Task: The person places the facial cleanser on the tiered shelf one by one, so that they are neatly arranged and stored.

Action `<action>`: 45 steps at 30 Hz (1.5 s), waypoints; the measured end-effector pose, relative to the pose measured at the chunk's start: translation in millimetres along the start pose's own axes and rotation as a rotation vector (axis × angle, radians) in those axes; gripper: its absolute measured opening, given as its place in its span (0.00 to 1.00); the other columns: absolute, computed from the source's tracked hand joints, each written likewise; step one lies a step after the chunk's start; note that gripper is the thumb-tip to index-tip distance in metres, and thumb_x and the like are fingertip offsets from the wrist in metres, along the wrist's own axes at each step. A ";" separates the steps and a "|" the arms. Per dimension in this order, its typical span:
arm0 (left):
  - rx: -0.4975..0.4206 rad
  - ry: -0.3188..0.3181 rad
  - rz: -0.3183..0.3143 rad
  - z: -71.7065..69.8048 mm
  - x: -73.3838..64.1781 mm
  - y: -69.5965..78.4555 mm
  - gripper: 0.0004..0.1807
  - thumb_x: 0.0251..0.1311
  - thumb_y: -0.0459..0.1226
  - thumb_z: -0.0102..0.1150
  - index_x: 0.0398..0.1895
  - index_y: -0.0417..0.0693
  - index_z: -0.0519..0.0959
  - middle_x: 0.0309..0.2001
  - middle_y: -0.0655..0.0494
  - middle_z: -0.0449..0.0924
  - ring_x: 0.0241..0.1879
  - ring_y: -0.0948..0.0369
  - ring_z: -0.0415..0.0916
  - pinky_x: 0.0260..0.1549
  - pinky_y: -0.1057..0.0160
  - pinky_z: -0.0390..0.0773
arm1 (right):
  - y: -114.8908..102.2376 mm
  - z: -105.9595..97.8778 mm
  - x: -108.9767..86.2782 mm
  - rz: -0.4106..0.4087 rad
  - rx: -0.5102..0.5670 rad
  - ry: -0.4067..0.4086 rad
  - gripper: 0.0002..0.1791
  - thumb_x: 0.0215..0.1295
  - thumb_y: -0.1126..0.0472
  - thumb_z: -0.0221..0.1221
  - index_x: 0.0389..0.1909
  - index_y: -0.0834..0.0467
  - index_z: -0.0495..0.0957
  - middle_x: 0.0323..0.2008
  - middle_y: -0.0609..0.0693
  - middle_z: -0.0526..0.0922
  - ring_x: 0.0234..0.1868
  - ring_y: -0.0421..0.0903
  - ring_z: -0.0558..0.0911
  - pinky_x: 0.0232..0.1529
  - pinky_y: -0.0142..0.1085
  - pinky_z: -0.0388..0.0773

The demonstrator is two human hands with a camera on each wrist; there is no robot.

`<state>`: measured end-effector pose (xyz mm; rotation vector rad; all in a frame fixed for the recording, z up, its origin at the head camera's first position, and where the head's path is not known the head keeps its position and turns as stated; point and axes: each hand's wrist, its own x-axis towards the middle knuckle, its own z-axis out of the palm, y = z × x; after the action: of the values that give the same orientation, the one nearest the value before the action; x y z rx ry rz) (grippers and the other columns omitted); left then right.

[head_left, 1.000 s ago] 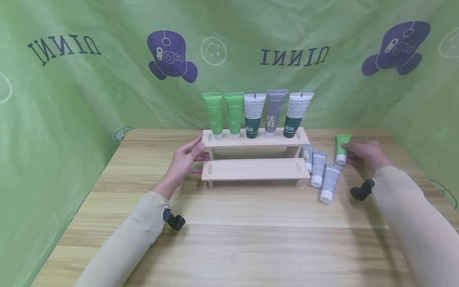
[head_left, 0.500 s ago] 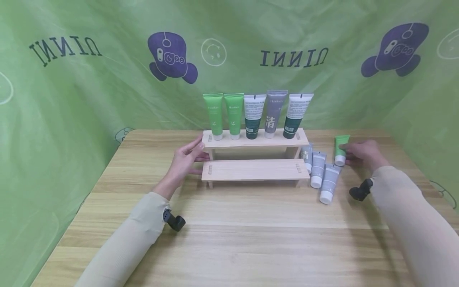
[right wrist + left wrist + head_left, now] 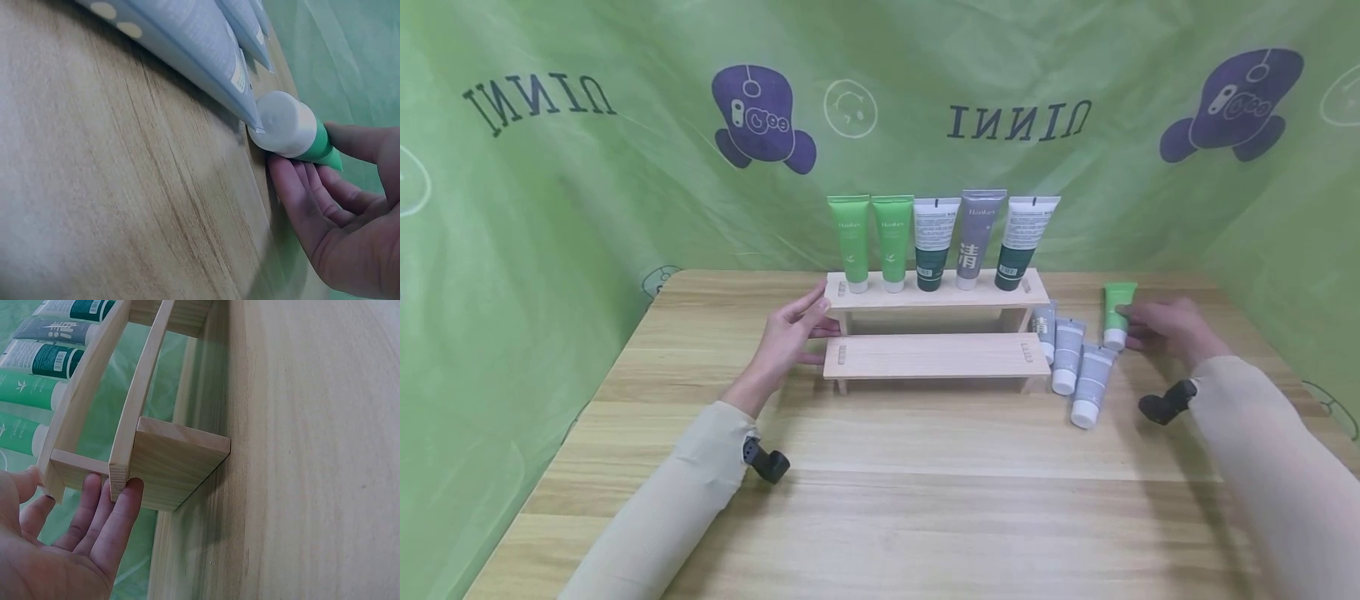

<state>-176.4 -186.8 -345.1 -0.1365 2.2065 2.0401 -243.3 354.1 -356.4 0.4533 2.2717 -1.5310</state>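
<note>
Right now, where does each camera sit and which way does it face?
Head: on the head, facing forward and down at the wooden shelf; left hand, right hand, sleeves show.
Left wrist: on that wrist, facing the shelf's end; left hand only.
Right wrist: on that wrist, facing the pinched green tube; right hand only.
Head and left wrist views share the shelf.

Green tube (image 3: 1117, 312), white cap (image 3: 1115, 339) toward viewer, right of standing two-tier wooden rack (image 3: 936, 357)

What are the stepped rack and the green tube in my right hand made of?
Rack: apparently bare, matte wood, from its pale grain. Green tube: probably satin, soft plastic, given its flattened end, though laminate is possible. Its white cap looks like smooth plastic.
</note>
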 end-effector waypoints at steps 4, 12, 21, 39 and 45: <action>-0.002 -0.004 -0.002 -0.5 -1.0 1.0 0.30 0.73 0.52 0.54 0.76 0.67 0.63 0.52 0.37 0.80 0.53 0.47 0.81 0.40 0.45 0.87 | 1.4 -3.6 -3.1 -0.007 0.051 -0.057 0.09 0.72 0.56 0.61 0.45 0.57 0.76 0.30 0.44 0.83 0.34 0.39 0.83 0.45 0.34 0.86; -0.001 0.001 -0.006 -1.4 -1.9 1.9 0.30 0.73 0.53 0.54 0.76 0.67 0.63 0.52 0.38 0.81 0.53 0.48 0.81 0.40 0.46 0.88 | -1.6 -6.6 -9.5 -0.034 0.174 -0.144 0.11 0.73 0.52 0.60 0.51 0.51 0.73 0.32 0.39 0.84 0.36 0.37 0.84 0.47 0.34 0.85; 0.003 0.000 -0.003 -3.0 -1.0 0.6 0.30 0.72 0.53 0.54 0.76 0.67 0.63 0.52 0.38 0.81 0.54 0.47 0.80 0.40 0.45 0.87 | -12.4 9.5 -29.7 -0.118 0.275 -0.214 0.48 0.76 0.58 0.56 0.77 0.67 0.30 0.35 0.35 0.85 0.40 0.34 0.84 0.50 0.33 0.84; -0.005 0.002 -0.008 -1.5 0.2 -0.6 0.29 0.72 0.52 0.55 0.75 0.68 0.64 0.52 0.37 0.81 0.53 0.47 0.81 0.39 0.46 0.88 | -24.1 61.7 -92.4 -0.355 0.508 -0.230 0.16 0.71 0.70 0.59 0.55 0.56 0.69 0.43 0.47 0.83 0.43 0.42 0.84 0.45 0.37 0.87; -0.003 -0.002 -0.001 -0.9 0.4 -0.8 0.29 0.73 0.52 0.55 0.75 0.69 0.64 0.51 0.37 0.81 0.53 0.48 0.81 0.38 0.47 0.88 | -33.5 89.3 -110.6 -0.415 0.415 -0.179 0.19 0.70 0.66 0.62 0.57 0.58 0.68 0.47 0.47 0.80 0.45 0.41 0.83 0.46 0.37 0.86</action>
<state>-176.8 -187.7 -345.8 -0.1362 2.2020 2.0421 -150.4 252.1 -308.4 -0.0641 1.9895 -2.1647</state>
